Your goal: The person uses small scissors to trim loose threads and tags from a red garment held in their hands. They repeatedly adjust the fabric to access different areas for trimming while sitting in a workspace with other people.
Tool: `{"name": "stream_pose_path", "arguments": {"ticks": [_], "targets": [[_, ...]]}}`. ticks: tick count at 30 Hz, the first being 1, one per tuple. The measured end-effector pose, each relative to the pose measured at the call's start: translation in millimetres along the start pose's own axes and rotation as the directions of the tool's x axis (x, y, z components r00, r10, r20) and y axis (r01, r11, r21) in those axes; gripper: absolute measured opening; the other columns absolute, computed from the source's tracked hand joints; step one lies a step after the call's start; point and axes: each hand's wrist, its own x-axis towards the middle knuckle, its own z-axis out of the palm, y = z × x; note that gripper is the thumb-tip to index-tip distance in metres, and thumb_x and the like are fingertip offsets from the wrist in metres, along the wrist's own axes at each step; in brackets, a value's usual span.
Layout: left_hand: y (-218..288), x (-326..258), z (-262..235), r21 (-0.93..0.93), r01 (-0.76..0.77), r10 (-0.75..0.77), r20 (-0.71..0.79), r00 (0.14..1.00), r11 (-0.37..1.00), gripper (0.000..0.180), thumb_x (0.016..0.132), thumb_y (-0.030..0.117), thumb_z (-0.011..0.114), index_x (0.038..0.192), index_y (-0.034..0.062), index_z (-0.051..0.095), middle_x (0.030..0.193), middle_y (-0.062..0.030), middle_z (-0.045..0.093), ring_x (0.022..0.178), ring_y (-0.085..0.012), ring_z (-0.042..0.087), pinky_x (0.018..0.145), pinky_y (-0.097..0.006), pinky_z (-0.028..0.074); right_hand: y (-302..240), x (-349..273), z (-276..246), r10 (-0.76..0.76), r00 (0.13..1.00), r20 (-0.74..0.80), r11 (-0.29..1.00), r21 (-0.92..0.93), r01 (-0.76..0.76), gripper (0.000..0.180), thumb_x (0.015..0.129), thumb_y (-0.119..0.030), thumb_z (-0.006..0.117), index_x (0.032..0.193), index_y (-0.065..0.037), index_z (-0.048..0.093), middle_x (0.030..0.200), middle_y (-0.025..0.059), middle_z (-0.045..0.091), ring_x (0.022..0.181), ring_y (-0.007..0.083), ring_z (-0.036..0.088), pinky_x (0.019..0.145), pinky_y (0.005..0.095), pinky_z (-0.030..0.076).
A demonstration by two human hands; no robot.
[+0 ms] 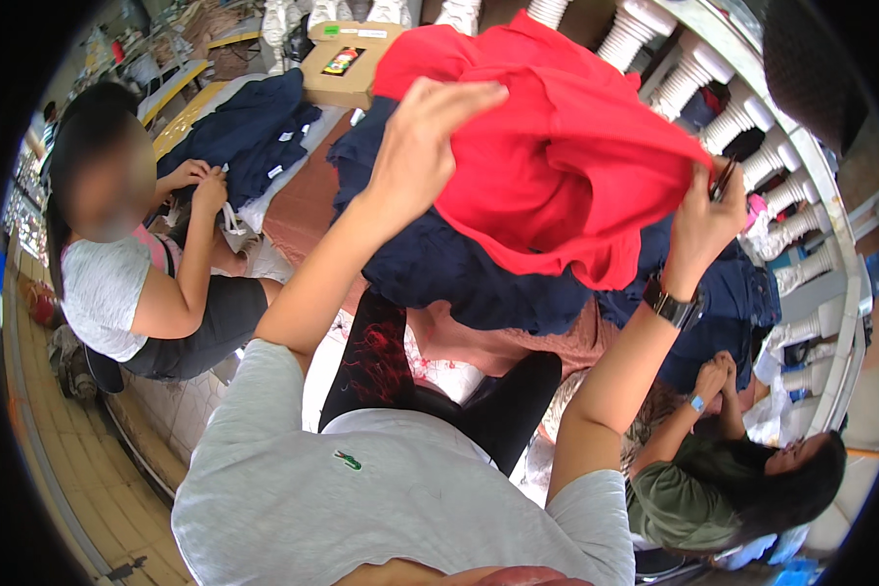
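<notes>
A bright red cloth garment (566,146) is spread in the air between my two hands, its folds hanging over a pile of dark navy garments (459,283). My left hand (418,146) is raised at the red cloth's left side, with its fingers stretched out against the fabric and not wrapped round it. At the right edge, my right hand (705,217) pinches the red garment. A small dark, thin-bladed tool (722,181), possibly thread snips, sticks up from the same hand. A dark watch is on my right wrist.
A cardboard box (347,66) stands at the back of the brown-covered table (308,210). On the left, a co-worker handles navy garments (249,132); another co-worker sits at the right with hands together. White ribbed posts (679,83) line the far and right edges.
</notes>
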Motion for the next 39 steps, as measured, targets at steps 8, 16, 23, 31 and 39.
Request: {"name": "stream_pose_path", "arguments": {"ticks": [8,16,23,31,39], "targets": [[52,-56,4,-0.052,0.020,-0.004,0.293,0.956,0.998,0.032,0.085,-0.001,0.064,0.117,0.0032,0.067,0.120,-0.0120,0.064,0.106,-0.0328,0.057,0.097,-0.040,0.043,25,-87,-58,0.399,0.857,0.328,0.911,-0.031,-0.412,0.015,0.086,0.000,0.070,0.101,-0.001,0.068,0.093,0.0005,0.065,0.066,0.0054,0.050,0.064,0.0225,0.042],[42,-40,18,-0.303,0.180,-0.128,0.184,0.975,0.936,0.013,0.089,-0.003,0.065,0.102,-0.0021,0.063,0.102,-0.0112,0.063,0.092,-0.0244,0.063,0.080,-0.032,0.050,-91,-112,-21,0.545,0.568,0.617,0.690,0.055,-0.722,0.030,0.098,-0.027,0.068,0.086,0.000,0.073,0.063,-0.0045,0.057,0.059,0.0020,0.044,0.055,0.0242,0.036],[35,-28,36,-0.406,0.202,-0.142,0.173,0.975,0.891,0.013,0.097,-0.001,0.055,0.108,-0.0008,0.061,0.099,-0.0105,0.064,0.083,-0.0209,0.062,0.077,-0.030,0.050,-75,-133,29,0.647,0.583,0.492,0.462,0.355,-0.813,0.027,0.099,-0.025,0.069,0.086,-0.002,0.070,0.058,-0.0090,0.047,0.052,0.0005,0.039,0.047,0.0230,0.027],[52,-27,40,-0.515,0.261,-0.177,0.208,0.962,0.816,0.013,0.098,0.006,0.060,0.110,0.0010,0.062,0.094,-0.0074,0.062,0.082,-0.0161,0.061,0.075,-0.028,0.050,-64,-133,21,0.555,0.716,0.425,0.524,0.489,-0.697,0.017,0.099,-0.017,0.067,0.088,-0.008,0.058,0.056,-0.0084,0.042,0.045,-0.0002,0.031,0.042,0.0212,0.020],[31,-19,62,-0.645,0.459,-0.241,0.401,0.884,0.611,0.010,0.093,0.001,0.065,0.101,0.0008,0.059,0.100,-0.0057,0.059,0.088,-0.0154,0.062,0.082,-0.029,0.051,-47,-121,18,0.496,0.743,0.450,0.551,0.498,-0.669,0.018,0.101,-0.015,0.063,0.088,-0.009,0.052,0.054,-0.0076,0.037,0.042,0.0014,0.026,0.040,0.0231,0.018]]}}
